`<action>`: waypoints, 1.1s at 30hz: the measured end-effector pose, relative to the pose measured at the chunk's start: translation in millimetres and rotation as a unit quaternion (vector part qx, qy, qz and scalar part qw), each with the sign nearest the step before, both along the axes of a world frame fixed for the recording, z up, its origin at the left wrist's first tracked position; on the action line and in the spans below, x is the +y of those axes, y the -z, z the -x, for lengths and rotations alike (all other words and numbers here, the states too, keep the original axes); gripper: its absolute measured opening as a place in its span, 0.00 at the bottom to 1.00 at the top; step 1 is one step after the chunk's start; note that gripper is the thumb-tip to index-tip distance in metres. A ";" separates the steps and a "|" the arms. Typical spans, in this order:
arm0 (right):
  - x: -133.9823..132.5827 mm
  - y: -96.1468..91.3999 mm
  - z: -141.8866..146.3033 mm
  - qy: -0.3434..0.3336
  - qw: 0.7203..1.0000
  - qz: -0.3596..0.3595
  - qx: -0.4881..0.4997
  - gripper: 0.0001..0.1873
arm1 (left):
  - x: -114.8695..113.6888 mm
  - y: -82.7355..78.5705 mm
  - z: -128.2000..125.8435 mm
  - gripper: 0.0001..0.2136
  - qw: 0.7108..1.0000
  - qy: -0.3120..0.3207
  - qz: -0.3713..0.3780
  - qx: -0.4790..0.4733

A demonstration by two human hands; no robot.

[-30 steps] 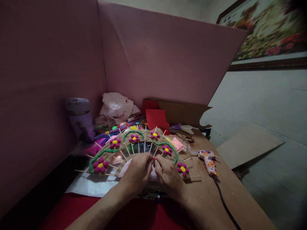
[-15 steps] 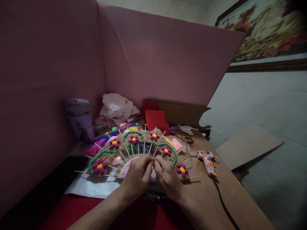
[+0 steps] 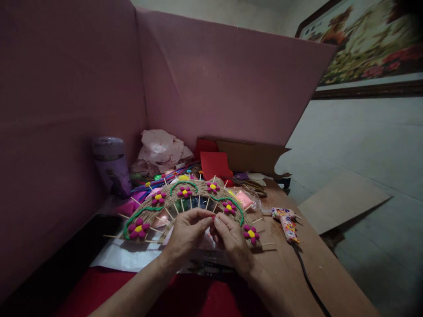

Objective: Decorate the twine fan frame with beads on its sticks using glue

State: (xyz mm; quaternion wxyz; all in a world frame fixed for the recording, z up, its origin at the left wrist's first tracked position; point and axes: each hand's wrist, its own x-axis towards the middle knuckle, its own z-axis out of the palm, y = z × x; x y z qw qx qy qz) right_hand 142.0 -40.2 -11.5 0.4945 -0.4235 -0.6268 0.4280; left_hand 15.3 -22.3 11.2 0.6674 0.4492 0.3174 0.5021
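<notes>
Between the fingertips of both hands is a small red piece of what looks like modelling clay, mostly covered. My left hand pinches it from the left, and my right hand from the right. Behind them lies a twine-wrapped arch with thin sticks fanning through it. Purple clay flowers with yellow centres, such as the one at left, sit on the arch beside wavy green strands. Some stick ends along the top carry small coloured tips, one of them blue.
A patterned glue gun with a black cord lies at the right on the brown board. Back left stand a purple tumbler and crumpled pink wrapping. Red card and a clear bag of pink material lie behind.
My left fingers have straightened and flattened over the red piece, and my right hand has turned slightly. Dark-handled scissors or pliers now show more below the hands. The arch stays put.
</notes>
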 end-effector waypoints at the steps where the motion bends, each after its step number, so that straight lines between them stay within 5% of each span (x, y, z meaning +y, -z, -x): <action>1: -0.3 -0.1 0.6 -0.010 1.000 0.011 0.016 0.18 | -0.4 -0.2 -0.2 0.11 1.000 0.009 0.014 -0.013; 10: -0.6 -5.8 0.4 -0.050 0.993 0.068 0.078 0.20 | 0.9 11.3 1.1 0.12 0.987 0.128 0.038 -0.091; 33: 0.2 -3.2 0.6 -0.065 0.990 0.089 0.094 0.20 | 3.8 13.9 3.1 0.12 0.991 0.111 0.023 -0.068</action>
